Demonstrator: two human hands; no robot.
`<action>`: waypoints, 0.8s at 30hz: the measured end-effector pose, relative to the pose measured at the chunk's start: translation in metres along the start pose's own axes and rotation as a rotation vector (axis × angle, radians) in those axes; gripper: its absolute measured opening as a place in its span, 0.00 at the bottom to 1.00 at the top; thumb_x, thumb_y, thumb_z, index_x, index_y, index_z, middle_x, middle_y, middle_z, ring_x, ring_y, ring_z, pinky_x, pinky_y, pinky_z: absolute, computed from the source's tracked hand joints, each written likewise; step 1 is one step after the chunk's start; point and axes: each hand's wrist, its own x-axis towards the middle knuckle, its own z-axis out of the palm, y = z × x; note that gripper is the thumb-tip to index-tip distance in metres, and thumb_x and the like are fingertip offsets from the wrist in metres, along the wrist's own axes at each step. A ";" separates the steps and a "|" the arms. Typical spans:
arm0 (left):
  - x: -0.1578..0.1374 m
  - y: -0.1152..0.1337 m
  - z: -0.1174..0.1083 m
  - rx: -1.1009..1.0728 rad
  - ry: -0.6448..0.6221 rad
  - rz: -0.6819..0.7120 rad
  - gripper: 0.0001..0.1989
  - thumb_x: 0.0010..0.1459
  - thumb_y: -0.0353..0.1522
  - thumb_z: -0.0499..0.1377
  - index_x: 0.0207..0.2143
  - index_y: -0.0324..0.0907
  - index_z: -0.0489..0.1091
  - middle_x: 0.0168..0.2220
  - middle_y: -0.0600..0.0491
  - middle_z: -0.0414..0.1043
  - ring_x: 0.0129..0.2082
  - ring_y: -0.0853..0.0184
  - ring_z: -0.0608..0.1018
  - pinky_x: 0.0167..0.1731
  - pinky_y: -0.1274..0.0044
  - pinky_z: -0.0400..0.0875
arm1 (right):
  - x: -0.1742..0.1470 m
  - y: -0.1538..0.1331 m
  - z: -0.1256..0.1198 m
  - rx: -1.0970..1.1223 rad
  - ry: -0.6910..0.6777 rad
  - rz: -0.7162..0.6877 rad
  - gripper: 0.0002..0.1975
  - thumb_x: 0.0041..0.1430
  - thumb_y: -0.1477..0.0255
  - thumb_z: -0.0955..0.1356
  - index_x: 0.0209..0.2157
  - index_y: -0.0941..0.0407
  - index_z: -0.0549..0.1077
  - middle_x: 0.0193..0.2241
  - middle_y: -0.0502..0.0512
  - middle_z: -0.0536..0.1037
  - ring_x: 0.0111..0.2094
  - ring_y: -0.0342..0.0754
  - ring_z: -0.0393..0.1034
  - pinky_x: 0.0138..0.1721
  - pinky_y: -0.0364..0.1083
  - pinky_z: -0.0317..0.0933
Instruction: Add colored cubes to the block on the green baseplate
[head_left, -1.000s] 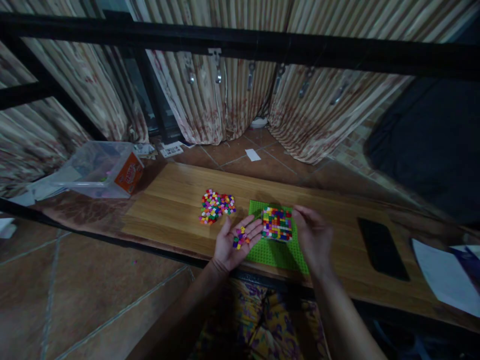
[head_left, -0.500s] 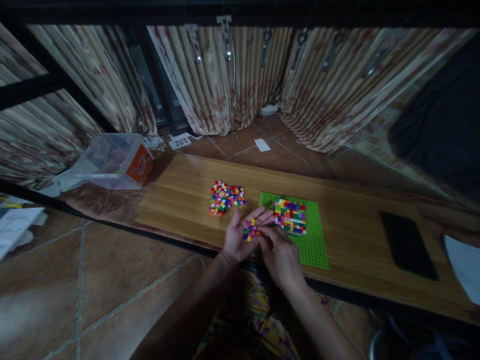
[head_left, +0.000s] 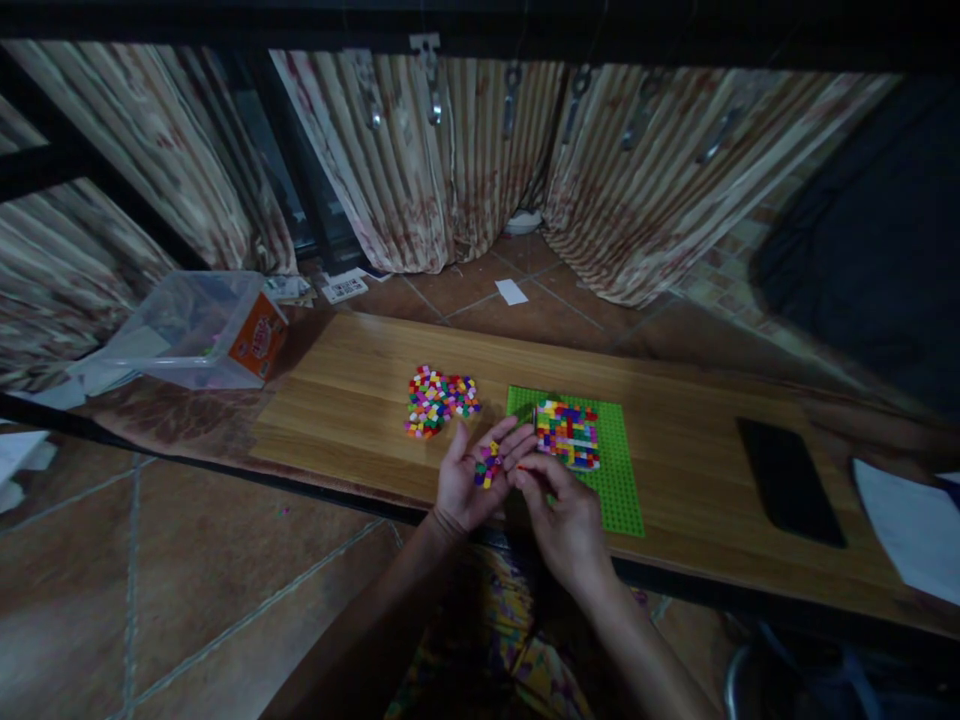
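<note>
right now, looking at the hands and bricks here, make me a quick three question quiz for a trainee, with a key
1. What lies in the palm of the left hand?
(a) a sheet of paper
(b) small bricks
(c) a phone

2. True or false: the loose brick pile sits apart from the green baseplate.

3. Fill the gap: the label on the clear bin is mostly ____ in colour.

Key: 1. b. 2. True. 3. Orange.
</note>
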 end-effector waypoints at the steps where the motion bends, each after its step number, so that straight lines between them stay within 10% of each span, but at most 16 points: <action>1: 0.000 0.000 0.000 0.002 -0.002 -0.006 0.33 0.59 0.49 0.46 0.55 0.32 0.62 0.52 0.38 0.69 0.53 0.58 0.71 0.55 0.70 0.59 | 0.002 0.000 -0.006 0.036 0.025 0.020 0.07 0.60 0.68 0.64 0.37 0.52 0.73 0.35 0.51 0.77 0.36 0.47 0.72 0.39 0.46 0.64; 8: 0.001 0.000 -0.003 0.021 0.002 -0.045 0.32 0.60 0.49 0.45 0.56 0.34 0.61 0.51 0.39 0.70 0.51 0.59 0.73 0.54 0.68 0.61 | 0.031 0.024 -0.043 0.090 0.227 0.066 0.12 0.55 0.63 0.67 0.36 0.54 0.77 0.36 0.54 0.78 0.36 0.49 0.72 0.37 0.48 0.66; 24: 0.000 0.001 -0.004 0.031 -0.013 -0.056 0.29 0.61 0.47 0.46 0.54 0.34 0.64 0.49 0.40 0.71 0.49 0.60 0.74 0.53 0.68 0.62 | 0.087 0.034 -0.047 -0.486 -0.018 -0.335 0.14 0.62 0.71 0.60 0.34 0.53 0.78 0.36 0.57 0.74 0.41 0.52 0.67 0.45 0.51 0.63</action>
